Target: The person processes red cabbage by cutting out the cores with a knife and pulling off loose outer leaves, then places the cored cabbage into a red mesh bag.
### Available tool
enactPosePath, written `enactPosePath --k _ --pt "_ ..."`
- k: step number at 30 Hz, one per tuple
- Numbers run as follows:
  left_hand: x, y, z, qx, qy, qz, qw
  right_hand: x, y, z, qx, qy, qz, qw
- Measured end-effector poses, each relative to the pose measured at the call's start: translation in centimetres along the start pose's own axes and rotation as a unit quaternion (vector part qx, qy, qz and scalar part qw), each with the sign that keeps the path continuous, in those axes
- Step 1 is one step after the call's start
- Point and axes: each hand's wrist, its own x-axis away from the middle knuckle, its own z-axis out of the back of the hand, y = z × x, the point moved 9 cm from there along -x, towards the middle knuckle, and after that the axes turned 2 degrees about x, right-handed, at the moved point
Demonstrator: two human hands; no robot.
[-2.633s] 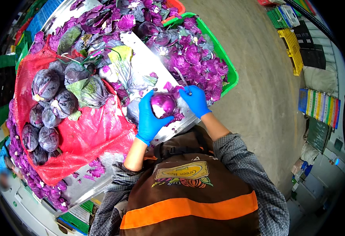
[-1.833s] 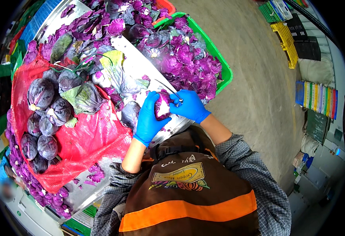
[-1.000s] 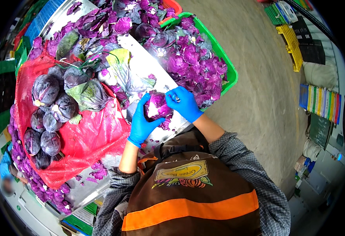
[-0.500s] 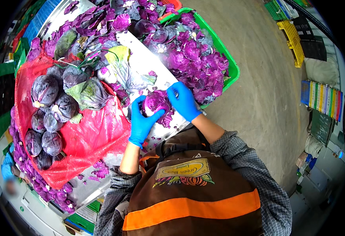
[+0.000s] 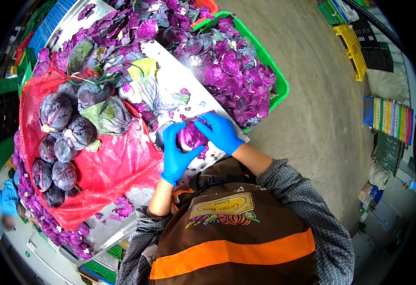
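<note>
A peeled red cabbage (image 5: 191, 137) sits between my blue-gloved hands over the near edge of the metal table (image 5: 167, 61). My left hand (image 5: 176, 156) wraps round its left and near side, thumb stretched across the front. From the right, my right hand (image 5: 221, 134) curls its fingers onto the top of the head; part of that grip is hidden. Small purple scraps lie about it on the metal. To the left, several unpeeled red cabbages (image 5: 56, 112) rest on a red mesh bag (image 5: 115, 164). A large yellow-green leaf (image 5: 147, 80) lies just beyond my hands.
A green crate (image 5: 280, 81) heaped with purple leaves stands against the table's right side. Behind it shows a red-orange container (image 5: 211, 6). Loose leaves (image 5: 117, 31) cover the table's far part. Concrete floor (image 5: 319, 118) stretches to the right, past it stacked coloured crates (image 5: 387, 119).
My right hand has come down from above the cabbage onto its upper right side. The cabbage has turned and shifted slightly right and nearer, along with my left hand.
</note>
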Motion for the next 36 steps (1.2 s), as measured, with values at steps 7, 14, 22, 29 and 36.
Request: enactPosePath --k 7,14,22,29,36 --pt "2.0 -1.0 0.2 -0.018 -0.003 -0.013 1.0 -1.0 6.6 0.1 0.077 0.022 -0.096 0.992" --pt "2.5 -3.6 -0.1 0.066 0.061 0.076 0.993 1.5 0.7 1.3 -0.059 -0.11 -0.049 0.991" --pt "1.3 0.0 -0.4 -0.018 0.047 0.022 0.999 1.1 0.9 1.0 -0.017 -0.197 -0.085 0.977" --pt "1.4 0.0 -0.9 -0.032 0.021 0.015 0.999 1.3 4.2 0.0 -0.096 -0.251 -0.217 0.938" --pt "1.7 -0.3 -0.8 -0.045 0.015 0.018 0.999 1.7 3.6 0.5 -0.136 -0.196 -0.185 0.953"
